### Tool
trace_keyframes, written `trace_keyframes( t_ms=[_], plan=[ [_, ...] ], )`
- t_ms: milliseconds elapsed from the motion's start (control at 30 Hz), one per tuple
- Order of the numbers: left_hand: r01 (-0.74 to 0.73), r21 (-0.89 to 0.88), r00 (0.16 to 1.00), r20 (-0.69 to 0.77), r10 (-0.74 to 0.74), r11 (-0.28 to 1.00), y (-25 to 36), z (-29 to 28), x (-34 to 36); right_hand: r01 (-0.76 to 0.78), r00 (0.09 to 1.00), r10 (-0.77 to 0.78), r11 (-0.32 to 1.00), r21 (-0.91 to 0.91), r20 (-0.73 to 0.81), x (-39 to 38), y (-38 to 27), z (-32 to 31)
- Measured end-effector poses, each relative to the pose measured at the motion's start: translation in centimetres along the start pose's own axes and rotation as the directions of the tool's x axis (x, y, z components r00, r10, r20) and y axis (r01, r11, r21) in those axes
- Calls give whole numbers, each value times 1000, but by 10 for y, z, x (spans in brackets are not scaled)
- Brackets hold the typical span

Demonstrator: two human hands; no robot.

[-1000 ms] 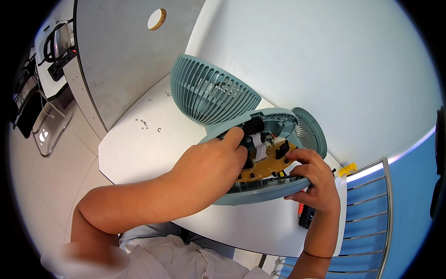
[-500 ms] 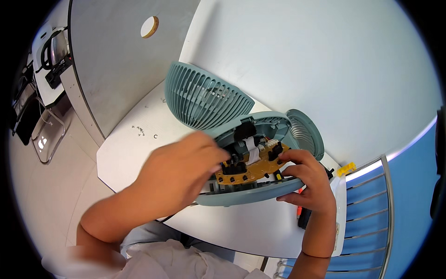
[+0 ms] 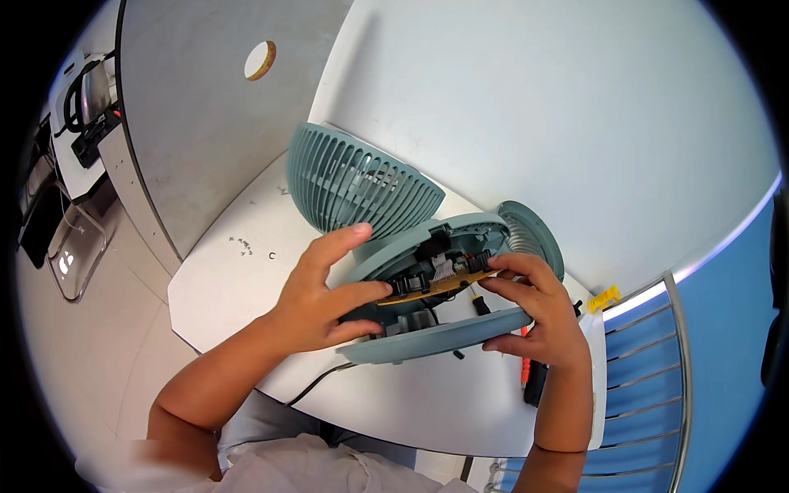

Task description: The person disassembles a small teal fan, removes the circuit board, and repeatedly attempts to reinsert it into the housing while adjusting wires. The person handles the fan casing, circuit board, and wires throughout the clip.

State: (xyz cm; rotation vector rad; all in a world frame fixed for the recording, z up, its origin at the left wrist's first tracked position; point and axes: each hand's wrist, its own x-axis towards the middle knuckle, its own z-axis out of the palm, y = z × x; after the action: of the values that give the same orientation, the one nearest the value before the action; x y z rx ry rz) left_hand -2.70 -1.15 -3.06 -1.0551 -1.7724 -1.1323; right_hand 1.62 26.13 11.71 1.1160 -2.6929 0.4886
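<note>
An opened grey-green rounded housing (image 3: pixel 436 333) is tilted on the white table, its inner side facing me. Within it a tan circuit board (image 3: pixel 444 289) stands nearly edge-on, carrying black parts and a white ribbon cable (image 3: pixel 444 267). My left hand (image 3: pixel 320 300) is at the left end with fingers spread; one fingertip touches the board's end and another digit lies by the housing's lower rim. My right hand (image 3: pixel 538 308) grips the board's right end with its fingers, its thumb against the lower rim. Behind the board shows a yellow-and-black handle (image 3: pixel 480 305).
A slatted grey-green cover (image 3: pixel 362 181) and a round grille (image 3: pixel 538 234) stand behind the housing. Several screws (image 3: pixel 242 246) lie at left. A red tool (image 3: pixel 524 361) and a black object (image 3: pixel 536 384) lie by my right forearm. A black cord (image 3: pixel 316 382) runs off the front edge.
The circuit board has tipped from face-on to nearly edge-on, opening a gap above the lower rim. My left hand has moved off the board's face to its left end, fingers spread.
</note>
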Motion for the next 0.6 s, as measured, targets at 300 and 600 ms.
trace_keyframes(
  t_ms=[300, 600],
  plan=[
    [-84, 126, 986, -132, 101, 988, 6, 5, 21, 46, 999, -45, 998, -53, 15, 10, -3, -2],
    [-124, 126, 978, -151, 142, 984, 4, 9, 20, 25, 998, -24, 999, -22, 56, 14, -5, -5]
  ],
)
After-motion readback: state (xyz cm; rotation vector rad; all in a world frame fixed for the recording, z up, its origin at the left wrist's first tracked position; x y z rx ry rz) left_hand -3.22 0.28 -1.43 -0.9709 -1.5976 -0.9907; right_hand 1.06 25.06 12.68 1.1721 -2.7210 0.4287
